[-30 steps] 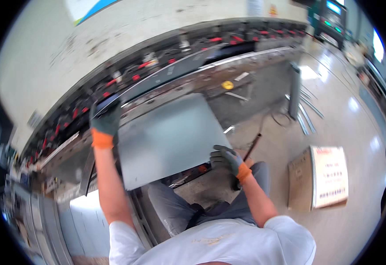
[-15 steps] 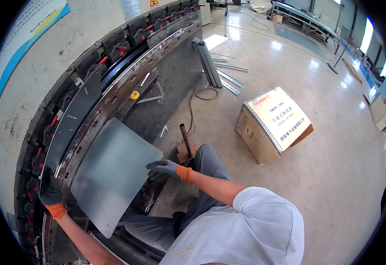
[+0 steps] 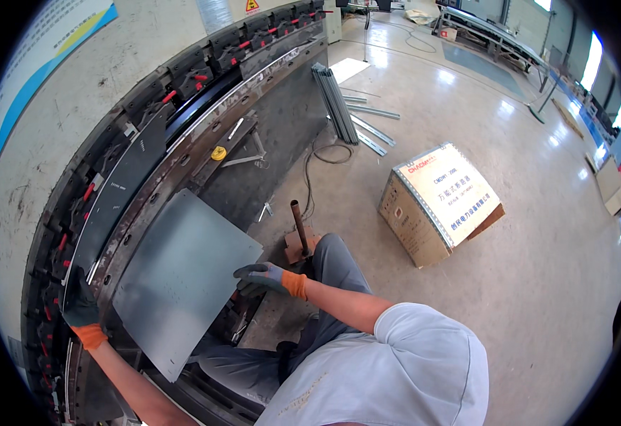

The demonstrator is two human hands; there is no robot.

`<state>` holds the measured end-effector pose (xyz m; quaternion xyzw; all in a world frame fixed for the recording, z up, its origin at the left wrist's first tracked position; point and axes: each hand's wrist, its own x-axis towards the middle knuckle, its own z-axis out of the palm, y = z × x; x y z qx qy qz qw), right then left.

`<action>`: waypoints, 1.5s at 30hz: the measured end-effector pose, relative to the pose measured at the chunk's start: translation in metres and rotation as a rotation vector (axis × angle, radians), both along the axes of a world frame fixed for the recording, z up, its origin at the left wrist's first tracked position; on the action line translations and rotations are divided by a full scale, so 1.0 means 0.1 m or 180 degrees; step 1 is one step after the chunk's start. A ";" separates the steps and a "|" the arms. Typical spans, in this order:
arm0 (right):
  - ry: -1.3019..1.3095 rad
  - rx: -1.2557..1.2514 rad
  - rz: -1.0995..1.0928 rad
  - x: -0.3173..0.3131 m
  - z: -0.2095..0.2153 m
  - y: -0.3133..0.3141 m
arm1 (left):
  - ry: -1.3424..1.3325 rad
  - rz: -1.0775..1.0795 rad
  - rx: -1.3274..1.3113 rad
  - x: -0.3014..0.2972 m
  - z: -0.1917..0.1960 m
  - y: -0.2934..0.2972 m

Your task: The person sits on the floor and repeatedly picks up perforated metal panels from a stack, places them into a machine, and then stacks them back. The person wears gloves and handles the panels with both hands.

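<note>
A dark metal sheet [image 3: 120, 190] stands tilted along the row of clamps of a bending machine at the left. My left hand [image 3: 81, 304], in a dark glove with an orange cuff, grips the near end of that sheet; some fingertips are hidden. In front of the machine's bed rests a flat grey metal plate [image 3: 182, 273] with small holes near its corners. Beside the plate's right edge is my right hand [image 3: 259, 278], gloved alike, its fingers loosely bent and apart with nothing visible in them.
A yellow tape measure [image 3: 218, 153] lies on a small shelf of the machine. A rusty upright pipe [image 3: 299, 226] stands past my knee. On the floor are a large cardboard box [image 3: 442, 202], a stack of metal channels [image 3: 334, 103] and a black cable [image 3: 309, 177].
My right hand has shifted very slightly, and the view has moved a little. My left hand keeps its place at the end of the dark sheet.
</note>
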<state>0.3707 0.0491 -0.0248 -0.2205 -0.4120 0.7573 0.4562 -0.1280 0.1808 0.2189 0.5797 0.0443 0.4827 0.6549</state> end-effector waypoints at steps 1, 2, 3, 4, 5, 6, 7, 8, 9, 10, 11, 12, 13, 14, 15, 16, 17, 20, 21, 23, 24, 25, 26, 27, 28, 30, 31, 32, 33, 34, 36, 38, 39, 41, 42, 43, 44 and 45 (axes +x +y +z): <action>0.0033 -0.0044 0.0035 -0.04 -0.01 0.00 | 0.0050 0.0206 -0.0043 -0.15 -0.04 0.02; 0.0049 -0.0119 0.0036 -0.05 0.00 -0.01 | 0.0088 0.0381 -0.0093 -0.14 -0.04 0.03; 0.0066 -0.0194 0.0040 -0.05 0.00 -0.02 | 0.0515 0.1149 0.0146 -0.13 -0.05 0.03; 0.0082 -0.0268 0.0046 -0.06 0.01 -0.02 | 0.0942 0.1919 0.0385 -0.11 -0.09 0.02; 0.0055 -0.0258 0.0025 -0.06 0.00 -0.03 | 0.1365 0.2675 0.0625 -0.02 -0.12 -0.01; 0.0031 -0.0248 0.0006 -0.06 -0.01 -0.04 | 0.2246 0.3250 0.1255 0.07 -0.14 -0.08; 0.0006 -0.0238 -0.0011 -0.06 -0.02 -0.04 | 0.3139 0.3791 0.1901 0.16 -0.15 -0.18; -0.0001 -0.0236 0.0032 -0.08 -0.03 -0.02 | 0.4073 0.4344 0.2547 0.15 -0.15 -0.32; 0.0008 -0.0249 0.0031 -0.11 -0.05 -0.02 | 0.2945 0.4236 0.2700 0.16 -0.34 -0.27; 0.0015 -0.0261 0.0029 -0.14 -0.07 -0.02 | 0.3045 0.4444 0.2735 0.10 -0.48 -0.34; -0.0011 -0.0199 0.0043 -0.12 -0.10 -0.02 | 0.3111 0.4602 0.2765 0.29 -0.61 -0.43; -0.0040 -0.0126 0.0092 -0.13 -0.07 -0.05 | 0.3036 0.4698 0.2688 0.38 -0.77 -0.53; -0.0029 -0.0042 0.0198 -0.20 -0.03 -0.08 | 0.3013 0.4832 0.2632 0.44 -0.85 -0.72; -0.0008 0.0082 0.0189 -0.28 0.02 -0.14 | 0.2830 0.4889 0.2437 0.43 -1.12 -0.87; -0.0001 0.0205 0.0110 -0.33 0.07 -0.21 | 0.2611 0.4925 0.2145 0.56 -1.31 -0.95; 0.0015 0.0335 0.0020 -0.37 0.09 -0.25 | 0.2359 0.4770 0.1610 0.80 -1.48 -1.04; 0.0030 0.0611 -0.0061 -0.42 0.06 -0.25 | 0.1893 0.4414 0.0771 1.10 -1.64 -1.15; 0.0723 0.0209 -0.0322 -0.50 0.42 -0.49 | -0.0509 0.2644 -0.2090 2.13 -1.79 -1.53; 0.0792 0.0123 -0.0644 -0.51 0.27 -0.47 | -0.0862 0.2126 -0.2516 2.43 -1.75 -1.58; 0.0715 -0.0594 -0.1314 -0.47 0.25 -0.44 | -0.0921 0.1300 -0.2829 2.74 -1.78 -1.62; 0.0613 -0.1216 -0.1730 -0.39 0.47 -0.48 | -0.0795 0.1131 -0.3158 2.75 -1.85 -1.55; 0.0548 -0.1277 -0.2013 -0.26 0.38 -0.43 | -0.0988 0.1206 -0.3012 2.68 -1.86 -1.37; 0.0517 -0.1314 -0.2308 -0.13 0.28 -0.39 | -0.1014 0.1040 -0.2895 2.59 -1.86 -1.19; 0.0318 -0.1273 -0.2362 -0.08 0.25 -0.40 | -0.1085 0.0953 -0.2756 2.42 -1.90 -1.01; 0.0100 -0.1032 -0.2494 -0.07 0.20 -0.40 | -0.1145 0.0872 -0.2645 2.21 -1.96 -0.85; -0.0369 -0.0552 -0.2541 -0.21 0.15 -0.37 | -0.1145 0.1268 -0.2957 1.71 -2.46 -0.49; -0.0797 -0.0625 -0.2654 -0.24 0.18 -0.41 | -0.1094 0.1509 -0.2960 1.54 -2.69 -0.41; -0.0853 -0.0584 -0.2658 -0.17 0.21 -0.48 | -0.0931 0.1776 -0.2664 1.55 -2.77 -0.43; -0.0734 -0.0530 -0.2577 -0.09 0.32 -0.58 | -0.1038 0.2084 -0.2651 1.53 -2.87 -0.60; -0.0649 -0.0472 -0.2453 -0.03 0.42 -0.66 | -0.1154 0.2409 -0.2637 1.53 -2.92 -0.80; -0.0755 -0.0428 -0.2315 0.17 0.49 -0.83 | -0.1118 0.1732 -0.2759 2.07 -1.96 -1.45; -0.1203 -0.0057 -0.2069 0.09 0.41 -0.87 | -0.0379 0.3106 -0.1927 1.71 -2.53 -1.87; -0.1612 0.0590 -0.1953 0.06 0.44 -0.83 | -0.0479 0.3232 -0.1956 1.61 -2.55 -1.99; -0.1884 0.1056 -0.1710 0.02 0.39 -0.67 | -0.1222 0.2970 -0.2375 1.52 -2.18 -2.25; -0.1757 0.0891 -0.1526 0.02 0.33 -0.50 | -0.1885 0.2589 -0.2706 1.54 -1.95 -2.35; -0.1694 0.0775 -0.1320 0.04 0.30 -0.37 | -0.1796 0.2609 -0.2546 1.45 -2.07 -2.41; -0.1646 0.0662 -0.1102 -0.01 0.34 -0.24 | -0.1783 0.2699 -0.2500 1.41 -2.07 -2.45; -0.1657 0.0598 -0.0876 -0.10 0.57 -0.11 | -0.1757 0.2767 -0.2459 1.38 -2.07 -2.47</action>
